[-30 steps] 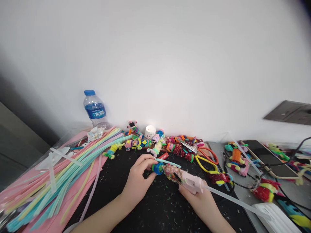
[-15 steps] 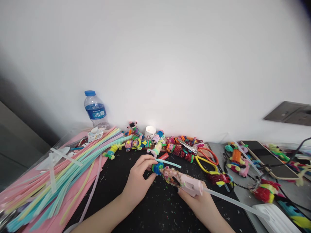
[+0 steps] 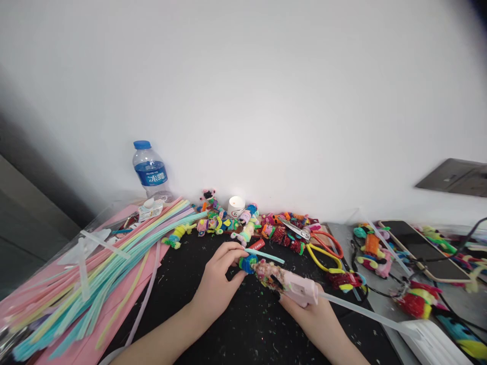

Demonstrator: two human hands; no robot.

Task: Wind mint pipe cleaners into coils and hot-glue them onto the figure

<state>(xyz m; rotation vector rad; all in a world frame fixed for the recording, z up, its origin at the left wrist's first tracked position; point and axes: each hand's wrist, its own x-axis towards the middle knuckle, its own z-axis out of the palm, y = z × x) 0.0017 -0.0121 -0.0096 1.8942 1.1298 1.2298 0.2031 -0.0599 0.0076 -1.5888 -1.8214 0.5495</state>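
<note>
Glue gun (image 3: 302, 289) dipped slightly. Right hand (image 3: 318, 317) closed round it, left hand (image 3: 218, 278) pinching blue piece (image 3: 248, 263). Risk: gun slips, burns nearby fingers.

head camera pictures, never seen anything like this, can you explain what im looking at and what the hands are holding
There is no machine here: these are a person's bare hands, seen from one camera worn on the head, looking forward and down. The left hand has a pinching grip on a blue fuzzy piece, with a light-blue strip by its fingers. The right hand holds a pink glue gun, its tip close to that piece; whether they touch is hard to tell. Below is a black surface. Around it lie a bundle of fuzzy stems on the left, colourful small figures and scissors behind, and a phone on the right.
</note>
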